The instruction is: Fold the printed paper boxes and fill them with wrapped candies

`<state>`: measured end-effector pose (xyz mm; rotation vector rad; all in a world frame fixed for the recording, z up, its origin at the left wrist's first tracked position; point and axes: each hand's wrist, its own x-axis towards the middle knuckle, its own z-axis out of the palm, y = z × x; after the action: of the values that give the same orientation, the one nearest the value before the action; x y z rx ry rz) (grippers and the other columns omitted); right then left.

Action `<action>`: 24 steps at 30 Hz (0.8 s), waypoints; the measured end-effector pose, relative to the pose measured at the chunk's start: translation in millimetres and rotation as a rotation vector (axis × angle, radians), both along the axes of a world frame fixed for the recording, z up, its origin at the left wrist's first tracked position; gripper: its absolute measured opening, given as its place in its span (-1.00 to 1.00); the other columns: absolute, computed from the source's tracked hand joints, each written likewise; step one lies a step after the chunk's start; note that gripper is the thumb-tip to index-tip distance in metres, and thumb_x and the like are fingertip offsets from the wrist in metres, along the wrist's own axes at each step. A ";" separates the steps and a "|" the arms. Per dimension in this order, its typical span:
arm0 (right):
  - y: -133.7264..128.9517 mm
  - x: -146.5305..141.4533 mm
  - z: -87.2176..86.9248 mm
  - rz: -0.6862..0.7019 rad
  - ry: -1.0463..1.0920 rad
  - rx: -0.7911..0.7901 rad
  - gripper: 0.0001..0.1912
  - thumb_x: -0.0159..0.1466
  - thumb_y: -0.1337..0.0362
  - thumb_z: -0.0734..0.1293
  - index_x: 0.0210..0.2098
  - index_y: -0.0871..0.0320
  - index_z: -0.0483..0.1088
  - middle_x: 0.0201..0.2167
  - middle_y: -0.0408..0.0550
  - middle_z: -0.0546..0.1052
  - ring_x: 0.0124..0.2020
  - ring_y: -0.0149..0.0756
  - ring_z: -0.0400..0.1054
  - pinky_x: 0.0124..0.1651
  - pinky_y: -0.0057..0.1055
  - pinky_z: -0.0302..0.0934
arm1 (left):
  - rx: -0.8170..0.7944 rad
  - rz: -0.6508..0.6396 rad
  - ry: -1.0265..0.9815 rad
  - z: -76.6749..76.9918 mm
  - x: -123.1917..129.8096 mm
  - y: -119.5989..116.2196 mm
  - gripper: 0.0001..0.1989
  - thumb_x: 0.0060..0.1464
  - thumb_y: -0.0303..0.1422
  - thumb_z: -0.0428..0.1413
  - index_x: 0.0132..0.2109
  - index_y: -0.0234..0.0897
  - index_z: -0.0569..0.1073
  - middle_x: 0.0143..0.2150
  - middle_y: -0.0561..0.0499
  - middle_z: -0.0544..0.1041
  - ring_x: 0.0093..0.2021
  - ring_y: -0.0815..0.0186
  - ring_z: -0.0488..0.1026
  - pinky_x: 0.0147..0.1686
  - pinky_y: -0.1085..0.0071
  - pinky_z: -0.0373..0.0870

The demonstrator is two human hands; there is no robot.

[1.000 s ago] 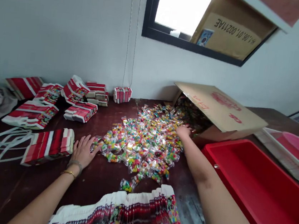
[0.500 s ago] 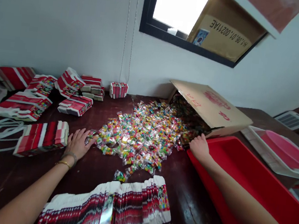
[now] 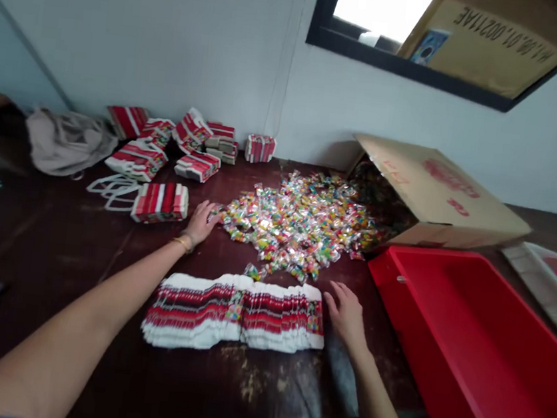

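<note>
My left hand (image 3: 201, 222) lies on the table at the left edge of a pile of clear-wrapped colourful candies (image 3: 297, 221), fingers stretched out. Its fingertips touch wrapped candies at the rim of the pile. My right hand (image 3: 346, 312) is open, fingers apart, just right of a long fanned row of red-and-white printed cards or flat packets (image 3: 196, 314). Whether its thumb touches the end of the row, I cannot tell. A tipped cardboard box (image 3: 446, 194) lies behind the candies, its open side facing them.
A red plastic tray (image 3: 486, 327) stands at the right, beside a white tray (image 3: 541, 286). Several banded red-and-white bundles (image 3: 138, 159) and white straps (image 3: 114, 191) lie at the back left. Grey cloth (image 3: 67, 141) is heaped near the wall.
My right hand has left the red tray's corner by the cardboard box and come to the right end of the row. My left hand stays at the candy edge. The view has shifted left.
</note>
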<state>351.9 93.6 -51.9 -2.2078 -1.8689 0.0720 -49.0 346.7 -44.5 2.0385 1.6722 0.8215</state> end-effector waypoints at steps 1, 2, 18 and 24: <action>-21.8 0.5 -10.1 -0.062 0.084 0.053 -0.52 0.36 0.08 0.09 0.10 0.18 0.38 0.08 0.15 0.44 0.11 -0.06 0.29 0.14 -0.13 0.15 | 0.001 0.007 0.004 7.1 2.2 -14.5 -0.43 0.22 -0.15 -0.10 0.19 -0.54 0.28 0.32 -0.38 0.17 0.35 0.05 0.08 0.30 0.11 0.02; -42.5 0.1 -19.8 -0.122 0.164 0.100 -0.51 0.34 0.05 0.10 0.08 0.18 0.40 0.07 0.17 0.45 0.10 -0.03 0.29 0.13 -0.10 0.15 | 0.006 0.003 0.009 14.6 3.9 -32.6 -0.45 0.24 -0.16 -0.10 0.21 -0.48 0.28 0.34 -0.34 0.15 0.36 0.08 0.07 0.30 0.13 0.03; -63.7 -41.2 -11.6 -0.365 0.577 0.070 -0.59 -0.10 -0.10 0.40 -0.52 0.14 0.40 -0.33 0.14 0.51 -0.15 0.18 0.35 -0.05 0.10 0.16 | -0.413 -0.498 -0.306 50.5 53.1 -367.3 -0.64 0.14 -0.19 0.10 0.06 -0.14 0.50 0.22 -0.14 0.39 0.24 0.13 0.30 0.26 0.20 0.19; -103.4 -81.8 11.5 -0.253 0.804 0.354 -0.51 0.15 -0.22 0.14 -0.42 0.06 0.37 -0.42 0.01 0.53 -0.33 -0.05 0.46 -0.25 -0.20 0.36 | -0.525 -0.434 -0.543 47.5 57.7 -365.0 -0.42 0.04 0.03 0.13 0.14 -0.14 0.43 0.16 -0.18 0.45 0.16 0.06 0.38 0.19 0.15 0.27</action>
<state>270.1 -9.7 -40.4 -1.7645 -1.0655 0.4645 8.7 -18.3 3.0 1.5408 0.9646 0.6200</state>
